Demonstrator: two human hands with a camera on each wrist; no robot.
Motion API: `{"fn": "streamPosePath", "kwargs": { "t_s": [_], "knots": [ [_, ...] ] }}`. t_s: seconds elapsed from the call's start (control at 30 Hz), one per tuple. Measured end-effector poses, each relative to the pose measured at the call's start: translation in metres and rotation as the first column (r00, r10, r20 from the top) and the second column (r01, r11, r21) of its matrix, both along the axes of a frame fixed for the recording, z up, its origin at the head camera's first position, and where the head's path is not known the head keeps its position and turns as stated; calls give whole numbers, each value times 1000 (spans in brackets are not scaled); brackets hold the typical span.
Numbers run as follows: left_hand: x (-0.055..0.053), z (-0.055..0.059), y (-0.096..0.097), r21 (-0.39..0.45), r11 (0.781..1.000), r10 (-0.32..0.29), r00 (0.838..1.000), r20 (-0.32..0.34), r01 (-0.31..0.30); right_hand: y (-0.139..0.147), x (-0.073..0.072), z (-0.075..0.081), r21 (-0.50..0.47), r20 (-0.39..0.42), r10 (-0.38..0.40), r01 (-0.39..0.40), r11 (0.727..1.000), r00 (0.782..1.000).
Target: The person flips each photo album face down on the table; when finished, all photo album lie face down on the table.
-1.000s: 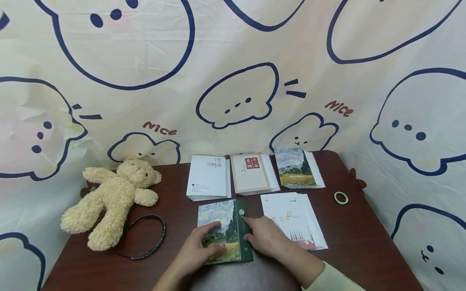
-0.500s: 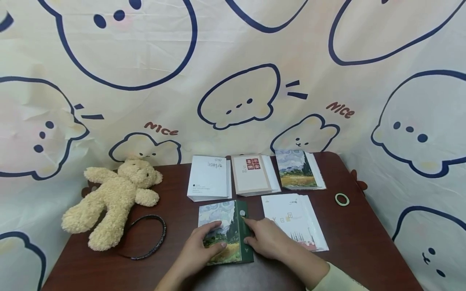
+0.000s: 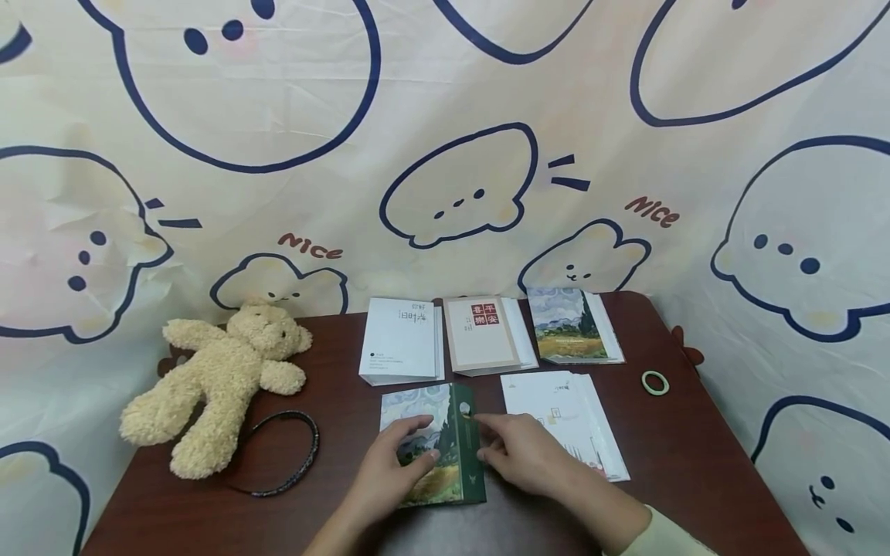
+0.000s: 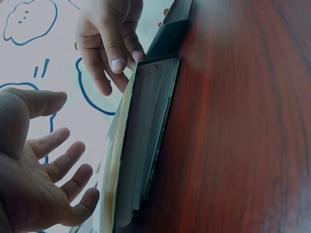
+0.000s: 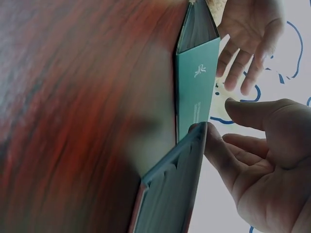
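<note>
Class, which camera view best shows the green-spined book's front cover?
The head view: the painted front cover faces the camera, only partly hidden by the left hand. The left wrist view catches it at a steep slant; the right wrist view shows the spine instead.

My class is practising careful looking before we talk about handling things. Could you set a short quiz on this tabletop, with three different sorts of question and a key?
1. True or false: as the head camera sees it, the plush bear lies on the left part of the table.

2. Which of these lies nearest the table's right edge in the head view?
A. dark hoop
B. pale green ring
C. beige book

3. Fill in the blank: the patterned book nearest the left hand has a ____ spine.

Key:
1. True
2. B
3. green
</note>
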State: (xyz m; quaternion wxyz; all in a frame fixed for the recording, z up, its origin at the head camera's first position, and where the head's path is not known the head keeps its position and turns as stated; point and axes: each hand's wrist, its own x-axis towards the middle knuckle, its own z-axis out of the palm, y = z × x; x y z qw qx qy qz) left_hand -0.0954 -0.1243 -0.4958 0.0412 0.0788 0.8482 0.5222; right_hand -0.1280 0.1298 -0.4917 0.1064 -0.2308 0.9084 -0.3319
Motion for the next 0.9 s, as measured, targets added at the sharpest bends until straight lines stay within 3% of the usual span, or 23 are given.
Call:
{"fn": "streamPosePath", "kwargs": {
  "t_s": [0.33, 0.7, 0.9],
  "knots": [
    [-1, 5, 17, 52, 998, -25, 1000, -4, 25, 14, 4, 4, -33, 20, -73, 74, 997, 997],
    [-1, 7, 33, 151, 985, -97, 994, 51, 89, 30, 9, 8, -69, -21, -102, 100, 993, 995],
    [-1, 6, 42, 170, 979, -127, 989, 77, 112, 40, 10, 10, -44, -50, -167, 165, 985, 985]
  ]
}}
